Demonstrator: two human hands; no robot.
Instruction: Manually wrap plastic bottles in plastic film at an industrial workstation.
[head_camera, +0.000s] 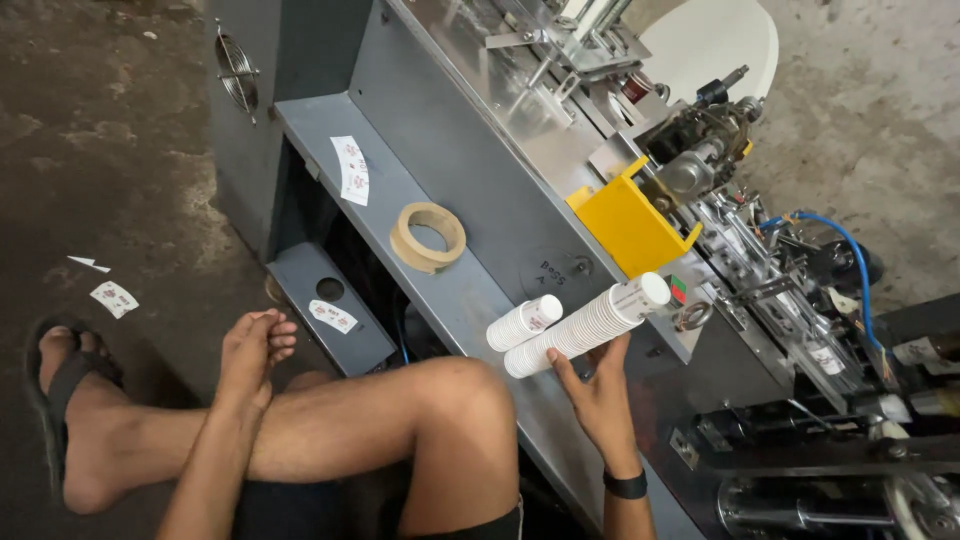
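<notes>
My right hand (598, 392) cradles a long stack of white paper cups (590, 325) lying slanted on the grey machine ledge (330, 150). A shorter stack of white cups (524, 322) lies just to its left, touching the ledge. My left hand (255, 345) rests on my raised leg with fingers loosely curled, holding nothing. A black band circles my right wrist.
A roll of tan tape (428, 236) and a printed paper blank (352, 170) lie on the ledge. A yellow metal bracket (630, 225) stands beside the machine's rollers and a blue hose (845, 250). Paper scraps (113, 298) lie on the concrete floor near my sandalled foot (65, 380).
</notes>
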